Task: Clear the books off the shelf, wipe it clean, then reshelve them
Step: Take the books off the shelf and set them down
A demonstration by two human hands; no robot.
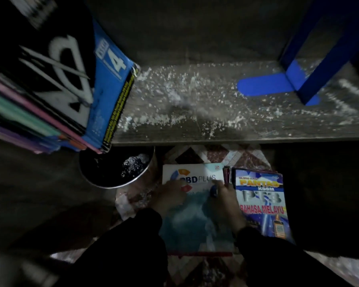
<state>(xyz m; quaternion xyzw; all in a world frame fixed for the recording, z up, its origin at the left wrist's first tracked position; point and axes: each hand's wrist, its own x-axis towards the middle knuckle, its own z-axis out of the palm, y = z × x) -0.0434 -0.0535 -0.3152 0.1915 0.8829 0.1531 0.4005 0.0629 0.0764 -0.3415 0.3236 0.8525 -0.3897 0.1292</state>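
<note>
The wooden shelf board [195,129] is strewn with white dust and crumbs. A tilted stack of books [75,83] with a blue cover on top stands on the shelf at the left. Down on the floor lies a white and teal "PBD Plus" book [197,222]. My left hand [170,196] rests with its fingers flat on that cover. My right hand [226,198] is at the book's right edge, and its grip is too dark to make out. Beside it lies a pile topped by a "Bahasa Melayu" book [261,201].
A blue metal bookend [278,83] stands on the shelf at the right. A round metal bin [116,170] with dark contents sits on the patterned tile floor [211,154] just under the shelf's front edge, left of the books.
</note>
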